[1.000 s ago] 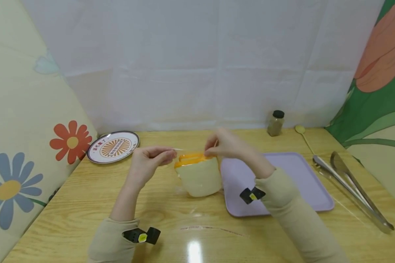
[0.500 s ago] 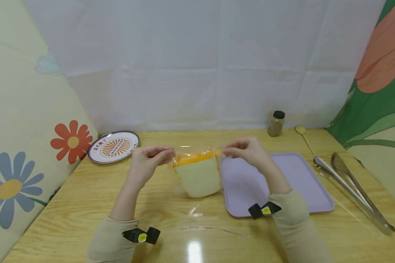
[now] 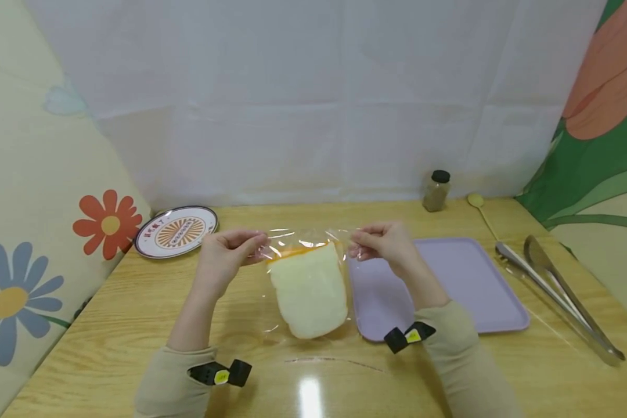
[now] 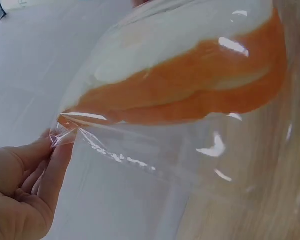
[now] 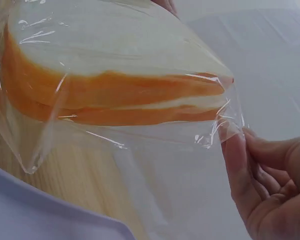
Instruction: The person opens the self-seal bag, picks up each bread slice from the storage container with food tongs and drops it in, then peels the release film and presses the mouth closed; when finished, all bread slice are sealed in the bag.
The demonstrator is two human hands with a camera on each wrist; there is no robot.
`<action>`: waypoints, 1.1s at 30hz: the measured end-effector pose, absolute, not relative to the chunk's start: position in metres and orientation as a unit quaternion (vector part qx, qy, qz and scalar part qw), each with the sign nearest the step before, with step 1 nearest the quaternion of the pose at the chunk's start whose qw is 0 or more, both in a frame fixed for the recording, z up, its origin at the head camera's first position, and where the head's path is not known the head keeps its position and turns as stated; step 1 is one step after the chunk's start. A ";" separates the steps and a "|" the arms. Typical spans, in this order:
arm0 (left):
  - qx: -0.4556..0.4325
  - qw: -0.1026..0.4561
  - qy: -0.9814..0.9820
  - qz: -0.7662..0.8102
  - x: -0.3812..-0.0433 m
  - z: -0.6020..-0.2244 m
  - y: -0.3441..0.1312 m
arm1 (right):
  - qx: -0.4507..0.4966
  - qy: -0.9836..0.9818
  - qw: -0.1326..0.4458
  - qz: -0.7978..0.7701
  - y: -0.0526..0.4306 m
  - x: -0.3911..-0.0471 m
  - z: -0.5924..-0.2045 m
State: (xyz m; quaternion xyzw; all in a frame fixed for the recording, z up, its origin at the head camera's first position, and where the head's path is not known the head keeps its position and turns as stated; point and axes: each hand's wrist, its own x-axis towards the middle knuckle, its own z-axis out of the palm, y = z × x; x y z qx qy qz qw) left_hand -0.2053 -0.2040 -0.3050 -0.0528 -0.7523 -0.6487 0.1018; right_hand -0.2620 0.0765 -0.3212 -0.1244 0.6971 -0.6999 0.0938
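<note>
In the head view, white bread slices (image 3: 310, 299) with orange-brown crust sit inside a clear plastic bag (image 3: 313, 237) over the middle of the table. My left hand (image 3: 223, 258) pinches the bag's upper left corner between thumb and fingers. At the opposite upper corner, my right hand (image 3: 389, 247) pinches the film the same way. The bread hangs tilted, its flat face toward me. Both wrist views show stacked crust edges of the bread (image 4: 190, 80) behind shiny film, with the left hand (image 4: 25, 185) and right hand (image 5: 270, 180) each gripping a gathered corner.
A lilac tray (image 3: 465, 290) lies right of the bag, partly behind my right arm. Metal tongs (image 3: 606, 347), a gold spoon (image 3: 476, 201) and a black-lidded jar (image 3: 436, 191) are farther right. A printed plate (image 3: 177, 232) is back left. A thin clear strip (image 3: 334, 362) lies in front.
My right hand has moved right to the bag's right corner and pinches it there. The bag is spread wider, and the bread has tilted so more of its face shows. The left hand stays nearly put.
</note>
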 end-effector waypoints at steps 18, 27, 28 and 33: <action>0.013 0.047 -0.784 -0.619 -0.212 -0.319 -0.207 | -0.092 0.761 0.075 -0.638 0.058 -0.266 -0.347; 0.034 0.039 -0.786 -0.616 -0.213 -0.322 -0.208 | -0.099 0.752 0.083 -0.646 0.056 -0.269 -0.353; 0.036 0.039 -0.783 -0.620 -0.214 -0.322 -0.208 | -0.097 0.751 0.084 -0.648 0.056 -0.269 -0.353; 0.031 0.045 -0.777 -0.627 -0.215 -0.326 -0.211 | -0.116 0.748 0.095 -0.647 0.056 -0.270 -0.355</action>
